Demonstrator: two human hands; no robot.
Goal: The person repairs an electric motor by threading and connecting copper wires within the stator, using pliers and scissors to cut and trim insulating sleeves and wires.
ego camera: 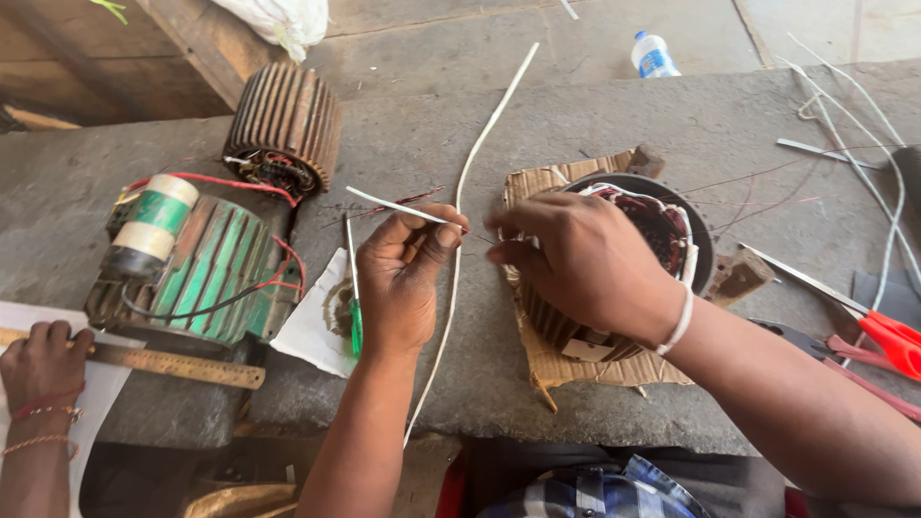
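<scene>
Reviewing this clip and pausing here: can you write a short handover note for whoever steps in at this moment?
Left hand: pinches a thin white sleeve, a green-handled tool tucked under it.
Right hand: fingertips pinch a fine wire beside the sleeve's end, over the stator on cardboard.
Done: stator coils look wound, some white sleeving on.
Left: sleeve not visibly on the wire yet.
Nearby: red scissors, green motor, another person's hand on a ruler.

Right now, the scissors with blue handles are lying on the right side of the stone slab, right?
Not quite: the scissors have red handles, not blue. The head view shows them lying on the right side of the stone slab, beyond the right hand.
</scene>
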